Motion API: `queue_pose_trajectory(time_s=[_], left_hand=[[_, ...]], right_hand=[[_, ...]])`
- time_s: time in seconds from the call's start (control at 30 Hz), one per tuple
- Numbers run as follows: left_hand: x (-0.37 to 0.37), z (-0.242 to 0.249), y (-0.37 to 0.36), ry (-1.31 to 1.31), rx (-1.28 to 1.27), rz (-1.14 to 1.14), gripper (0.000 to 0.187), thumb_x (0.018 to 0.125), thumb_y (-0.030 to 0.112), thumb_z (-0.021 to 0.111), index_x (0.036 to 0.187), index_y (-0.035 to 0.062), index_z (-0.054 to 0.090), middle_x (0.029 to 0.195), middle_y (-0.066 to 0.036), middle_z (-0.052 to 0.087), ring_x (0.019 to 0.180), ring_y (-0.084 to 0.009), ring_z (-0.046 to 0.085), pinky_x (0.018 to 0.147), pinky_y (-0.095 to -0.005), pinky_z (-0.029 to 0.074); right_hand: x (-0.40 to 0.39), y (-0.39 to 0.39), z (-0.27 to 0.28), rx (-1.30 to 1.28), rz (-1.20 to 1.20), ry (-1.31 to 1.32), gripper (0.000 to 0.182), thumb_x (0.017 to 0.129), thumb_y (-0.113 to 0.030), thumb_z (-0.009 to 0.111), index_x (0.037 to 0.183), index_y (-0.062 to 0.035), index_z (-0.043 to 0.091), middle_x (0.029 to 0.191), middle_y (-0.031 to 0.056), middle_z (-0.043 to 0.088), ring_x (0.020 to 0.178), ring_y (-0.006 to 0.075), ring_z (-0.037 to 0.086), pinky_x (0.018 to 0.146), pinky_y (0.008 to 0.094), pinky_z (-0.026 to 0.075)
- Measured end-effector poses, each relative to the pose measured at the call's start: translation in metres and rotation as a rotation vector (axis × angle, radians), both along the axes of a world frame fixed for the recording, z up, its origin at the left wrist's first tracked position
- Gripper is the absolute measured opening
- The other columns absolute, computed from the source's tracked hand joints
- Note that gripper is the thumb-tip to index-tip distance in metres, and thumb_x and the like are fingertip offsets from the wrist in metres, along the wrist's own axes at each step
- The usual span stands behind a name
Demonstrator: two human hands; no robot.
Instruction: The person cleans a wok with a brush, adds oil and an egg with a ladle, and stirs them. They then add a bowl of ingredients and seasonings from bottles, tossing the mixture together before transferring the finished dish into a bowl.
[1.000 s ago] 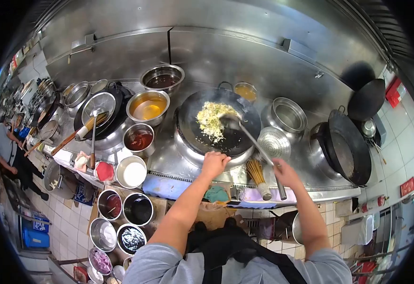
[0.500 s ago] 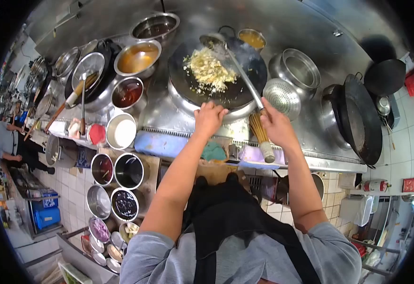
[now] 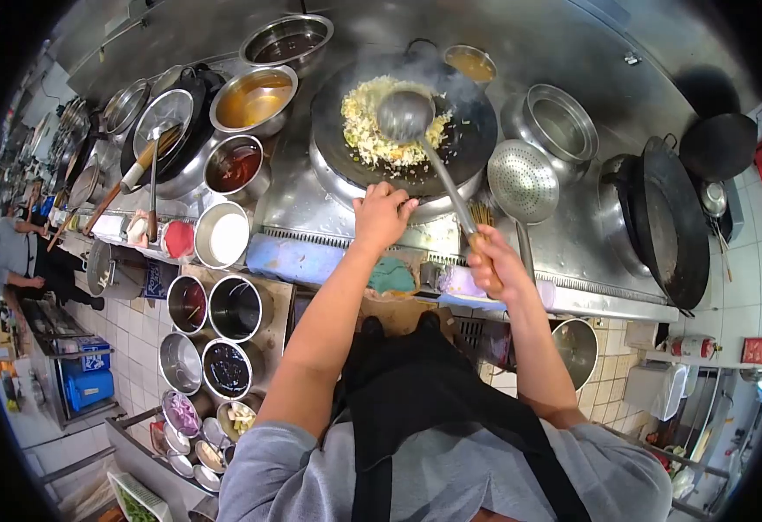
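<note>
**Wok station: stir-fry under way**

While my right hand [image 3: 491, 264] is wrapped tight around the ladle [image 3: 405, 116] handle, its bowl rests on the fried rice [image 3: 372, 130] in the black wok [image 3: 402, 122] over the burner. My left hand [image 3: 381, 216] is clenched on the wok's near rim. Step, as I judge it: tossing and turning the rice. Next calls for a steady rim hold and a scooping push. Alongside: perforated skimmer [image 3: 524, 180], sauce bowls [image 3: 236, 165], second wok [image 3: 672, 222].

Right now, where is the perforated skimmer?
In the head view, the perforated skimmer lies on the steel counter right of the wok, beside the empty steel pot.
</note>
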State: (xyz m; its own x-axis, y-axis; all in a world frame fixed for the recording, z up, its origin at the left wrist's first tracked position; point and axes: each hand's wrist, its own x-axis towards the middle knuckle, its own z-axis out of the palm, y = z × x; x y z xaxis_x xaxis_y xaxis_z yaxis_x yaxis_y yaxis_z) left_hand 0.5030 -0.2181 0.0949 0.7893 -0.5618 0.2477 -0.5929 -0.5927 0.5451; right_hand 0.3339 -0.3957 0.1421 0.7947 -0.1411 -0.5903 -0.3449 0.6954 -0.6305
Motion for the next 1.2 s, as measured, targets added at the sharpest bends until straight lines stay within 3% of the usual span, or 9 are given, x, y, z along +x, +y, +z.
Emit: queue_pose_trajectory(time_s=[0.07, 0.17, 0.3, 0.4, 0.47, 0.57, 0.87, 1.03, 1.2], left_hand=[[-0.002, 0.004, 0.0, 0.032, -0.007, -0.012, 0.025, 0.087, 0.038, 0.064, 0.094, 0.0148, 0.07, 0.098, -0.003, 0.059, 0.103, -0.0241, 0.053, 0.084, -0.0454, 0.037], [-0.002, 0.001, 0.002, 0.009, 0.008, -0.01, 0.025, 0.087, 0.038, 0.064, 0.094, 0.0148, 0.07, 0.098, -0.003, 0.059, 0.102, -0.0239, 0.053, 0.083, -0.0452, 0.037], [-0.001, -0.002, -0.003, -0.049, -0.015, 0.008, 0.024, 0.085, 0.039, 0.064, 0.09, 0.0163, 0.07, 0.093, -0.001, 0.057, 0.1, -0.0223, 0.052, 0.082, -0.0452, 0.035], [-0.004, 0.001, 0.0, -0.018, 0.036, -0.001, 0.026, 0.086, 0.041, 0.063, 0.091, 0.0165, 0.07, 0.093, -0.001, 0.058, 0.1, -0.0217, 0.052, 0.083, -0.0457, 0.035], [0.003, 0.007, 0.0, 0.025, 0.121, -0.02, 0.027, 0.087, 0.042, 0.062, 0.092, 0.0169, 0.071, 0.094, -0.002, 0.059, 0.101, -0.0214, 0.053, 0.083, -0.0462, 0.034], [0.01, 0.003, 0.001, 0.033, 0.094, -0.06, 0.026, 0.088, 0.04, 0.061, 0.093, 0.0173, 0.071, 0.092, -0.002, 0.06, 0.101, -0.0221, 0.054, 0.083, -0.0467, 0.034], [0.008, 0.015, 0.004, -0.052, 0.104, -0.104, 0.027, 0.089, 0.039, 0.058, 0.088, 0.0149, 0.071, 0.086, -0.004, 0.064, 0.094, -0.0242, 0.058, 0.087, -0.0466, 0.036], [0.027, 0.017, 0.003, -0.046, 0.113, -0.37, 0.03, 0.089, 0.037, 0.059, 0.084, 0.0099, 0.071, 0.074, -0.014, 0.065, 0.076, -0.0347, 0.063, 0.071, -0.0462, 0.047], [0.011, 0.025, 0.003, 0.02, -0.103, -0.277, 0.031, 0.09, 0.032, 0.059, 0.078, 0.0057, 0.069, 0.073, -0.015, 0.065, 0.073, -0.0354, 0.062, 0.069, -0.0452, 0.047]], right_hand=[[0.011, 0.0, -0.014, 0.369, -0.079, -0.013, 0.034, 0.098, -0.018, 0.048, 0.128, -0.0199, 0.033, 0.069, 0.0038, 0.047, 0.044, 0.0105, 0.041, 0.036, 0.0264, 0.035], [0.05, 0.004, -0.003, -1.252, 0.232, 0.02, 0.03, 0.098, -0.019, 0.049, 0.124, -0.023, 0.034, 0.071, 0.0028, 0.048, 0.048, 0.0089, 0.043, 0.038, 0.025, 0.036], [0.033, 0.013, 0.025, -0.222, 0.122, -0.019, 0.033, 0.098, -0.021, 0.051, 0.126, -0.0162, 0.034, 0.072, 0.0032, 0.049, 0.048, 0.0088, 0.042, 0.039, 0.0239, 0.036], [0.061, -0.008, -0.014, -0.023, 0.067, -0.02, 0.035, 0.098, -0.021, 0.051, 0.128, -0.0161, 0.032, 0.071, 0.0028, 0.047, 0.048, 0.0071, 0.039, 0.039, 0.0214, 0.033], [0.059, -0.018, -0.005, -0.459, 0.125, 0.058, 0.04, 0.095, -0.022, 0.054, 0.13, -0.0144, 0.037, 0.08, 0.0104, 0.058, 0.054, 0.0171, 0.053, 0.045, 0.0309, 0.045], [0.045, -0.039, 0.014, -1.643, 0.148, 0.077, 0.044, 0.089, -0.02, 0.056, 0.13, -0.0049, 0.048, 0.11, 0.0222, 0.064, 0.097, 0.041, 0.063, 0.089, 0.0462, 0.048], [0.032, 0.033, 0.024, -1.745, 0.691, 0.238, 0.059, 0.09, -0.019, 0.05, 0.146, -0.0141, 0.031, 0.09, 0.0258, 0.065, 0.083, 0.0422, 0.064, 0.077, 0.0503, 0.05], [-0.018, -0.019, 0.089, -1.819, 0.583, 0.079, 0.062, 0.086, -0.015, 0.055, 0.145, -0.0156, 0.034, 0.08, 0.0236, 0.064, 0.075, 0.0425, 0.063, 0.072, 0.0505, 0.05], [0.032, 0.045, 0.007, -1.782, 0.579, 0.262, 0.059, 0.09, -0.015, 0.052, 0.146, -0.0166, 0.033, 0.08, 0.0232, 0.064, 0.077, 0.0406, 0.064, 0.069, 0.0513, 0.051]])
